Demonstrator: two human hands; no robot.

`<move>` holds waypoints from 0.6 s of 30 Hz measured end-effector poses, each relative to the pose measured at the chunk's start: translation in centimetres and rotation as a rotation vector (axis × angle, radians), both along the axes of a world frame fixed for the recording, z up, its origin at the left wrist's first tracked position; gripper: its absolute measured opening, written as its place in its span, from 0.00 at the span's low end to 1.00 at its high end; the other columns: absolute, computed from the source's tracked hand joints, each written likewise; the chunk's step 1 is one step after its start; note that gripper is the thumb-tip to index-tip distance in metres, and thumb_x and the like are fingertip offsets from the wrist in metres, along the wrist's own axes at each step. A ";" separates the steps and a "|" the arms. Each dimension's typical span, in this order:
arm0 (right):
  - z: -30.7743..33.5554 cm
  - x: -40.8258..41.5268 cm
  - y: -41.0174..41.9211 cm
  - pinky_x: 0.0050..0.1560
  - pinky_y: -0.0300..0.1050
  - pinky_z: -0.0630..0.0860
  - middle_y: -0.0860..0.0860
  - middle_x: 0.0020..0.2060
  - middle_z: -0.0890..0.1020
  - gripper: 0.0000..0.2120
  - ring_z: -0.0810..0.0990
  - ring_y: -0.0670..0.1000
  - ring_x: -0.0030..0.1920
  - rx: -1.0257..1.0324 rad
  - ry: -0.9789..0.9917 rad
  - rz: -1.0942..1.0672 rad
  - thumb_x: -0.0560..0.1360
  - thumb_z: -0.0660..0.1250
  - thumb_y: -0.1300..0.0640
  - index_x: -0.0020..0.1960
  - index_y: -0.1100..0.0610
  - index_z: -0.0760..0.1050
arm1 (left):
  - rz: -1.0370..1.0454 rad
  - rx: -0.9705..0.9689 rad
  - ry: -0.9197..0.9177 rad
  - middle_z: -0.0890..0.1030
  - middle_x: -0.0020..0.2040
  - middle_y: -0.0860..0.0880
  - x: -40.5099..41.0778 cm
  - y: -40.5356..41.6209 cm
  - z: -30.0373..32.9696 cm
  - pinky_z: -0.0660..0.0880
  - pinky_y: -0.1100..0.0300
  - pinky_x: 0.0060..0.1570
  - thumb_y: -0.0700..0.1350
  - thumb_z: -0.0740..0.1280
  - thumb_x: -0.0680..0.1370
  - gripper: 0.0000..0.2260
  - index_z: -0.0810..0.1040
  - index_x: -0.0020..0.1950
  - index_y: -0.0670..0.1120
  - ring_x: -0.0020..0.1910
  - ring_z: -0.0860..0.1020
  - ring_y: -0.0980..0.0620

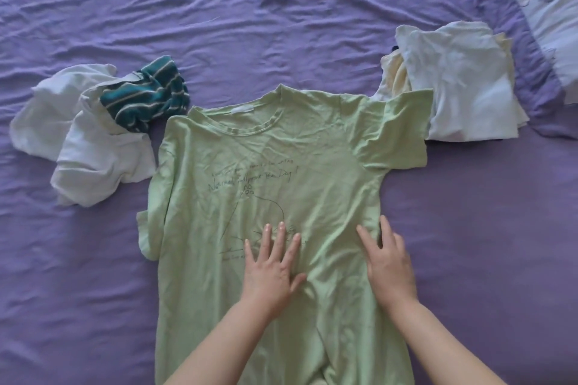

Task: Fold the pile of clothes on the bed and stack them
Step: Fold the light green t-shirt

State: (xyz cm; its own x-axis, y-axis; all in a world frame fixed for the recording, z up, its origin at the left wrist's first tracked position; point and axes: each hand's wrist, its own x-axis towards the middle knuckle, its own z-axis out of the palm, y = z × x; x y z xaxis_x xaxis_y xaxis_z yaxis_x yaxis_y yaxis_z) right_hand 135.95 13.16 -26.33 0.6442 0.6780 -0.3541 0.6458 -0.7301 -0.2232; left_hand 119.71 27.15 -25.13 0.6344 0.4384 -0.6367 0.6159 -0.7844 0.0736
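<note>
A light green T-shirt (281, 166) with a dark line drawing lies spread face up on the purple bed sheet (250, 25), collar away from me. Its left sleeve is tucked under; its right sleeve lies out flat. My left hand (272, 262) presses flat on the shirt's middle, fingers spread. My right hand (387, 259) lies flat near the shirt's right edge, fingers straight. To the left sits a crumpled white garment (78, 141) with a teal striped garment (147, 100) bunched on it. At the right stands a stack of folded white and cream clothes (456, 81).
A patterned pillow or duvet (544, 9) lies at the far right corner. The wrinkled sheet stretches wide beyond the shirt's collar.
</note>
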 end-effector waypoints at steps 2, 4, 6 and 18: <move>0.5 -0.3 -0.4 0.43 0.54 0.78 0.62 0.62 0.74 0.30 0.76 0.64 0.53 0.057 0.012 -0.043 0.64 0.67 0.76 0.63 0.56 0.75 | -0.019 -0.009 -0.006 0.27 0.70 0.51 -0.7 -0.4 0.2 0.39 0.36 0.71 0.64 0.48 0.79 0.32 0.34 0.75 0.57 0.74 0.31 0.45; 0.8 0.4 -1.5 0.44 0.54 0.77 0.58 0.61 0.74 0.27 0.73 0.61 0.54 0.101 -0.027 -0.094 0.68 0.62 0.75 0.64 0.57 0.74 | -0.049 -0.012 0.005 0.28 0.72 0.51 -1.5 -0.7 0.3 0.41 0.35 0.71 0.63 0.50 0.79 0.32 0.36 0.76 0.57 0.74 0.32 0.43; 1.6 1.0 -2.4 0.41 0.53 0.77 0.57 0.60 0.75 0.25 0.73 0.60 0.52 0.048 -0.092 -0.118 0.67 0.65 0.72 0.62 0.57 0.75 | -0.075 -0.005 0.017 0.32 0.75 0.49 -2.5 -0.8 0.5 0.42 0.35 0.70 0.62 0.52 0.79 0.32 0.37 0.76 0.57 0.74 0.32 0.43; 3.9 -7.7 -2.0 0.59 0.70 0.68 0.62 0.63 0.75 0.36 0.72 0.64 0.65 -0.320 -0.112 0.178 0.58 0.78 0.46 0.64 0.57 0.75 | -0.202 -0.110 0.034 0.34 0.76 0.50 -7.2 -1.2 2.5 0.41 0.34 0.71 0.61 0.57 0.78 0.34 0.39 0.76 0.59 0.75 0.34 0.44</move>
State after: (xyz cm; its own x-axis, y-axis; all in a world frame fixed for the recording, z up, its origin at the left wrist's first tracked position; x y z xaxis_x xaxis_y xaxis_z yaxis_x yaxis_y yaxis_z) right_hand 128.27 11.17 -22.48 0.5727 0.6496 -0.5001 0.7764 -0.6256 0.0765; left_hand 112.50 25.96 -22.65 0.6794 0.2309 -0.6965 0.4504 -0.8806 0.1474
